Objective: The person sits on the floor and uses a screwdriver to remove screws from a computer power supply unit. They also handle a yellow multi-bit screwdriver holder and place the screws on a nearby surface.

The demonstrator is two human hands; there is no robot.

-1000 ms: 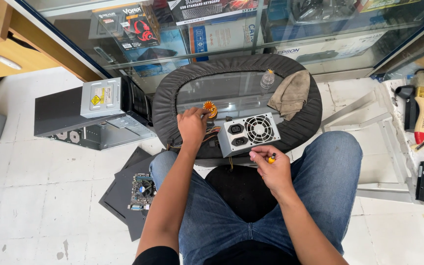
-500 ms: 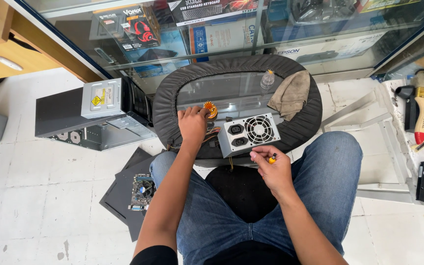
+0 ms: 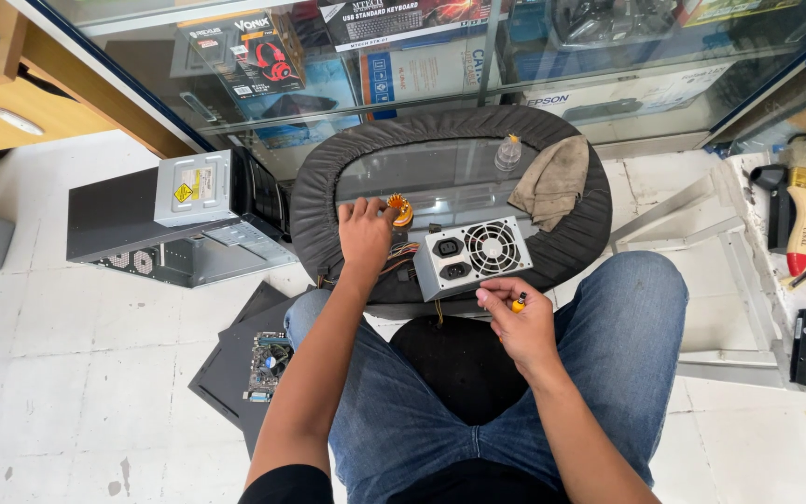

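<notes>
Mid-disassembly, judging by layout. Left hand [image 3: 366,233] closed on orange-handled tool [image 3: 401,210] left of power supply [image 3: 471,254]; right hand [image 3: 520,322] pinches small yellow-tipped piece [image 3: 519,301] below it. Next needs tool seated squarely.

**Free room and obstacles around the round table**

Power supply unit [image 3: 471,257] is occupying the near middle of the round table [image 3: 314,201]. Bare glass is lying open far of it. Small clear bottle [image 3: 507,152] and crumpled cloth [image 3: 552,179] are blocking the far right. Orange-topped piece [image 3: 400,211] and bundled wires [image 3: 401,257] are crowding the left, just beside the left hand [image 3: 364,233]. Right hand [image 3: 515,322] is sitting near, clear of the unit. Open computer case [image 3: 174,219] is closing off the floor to the left.
</notes>
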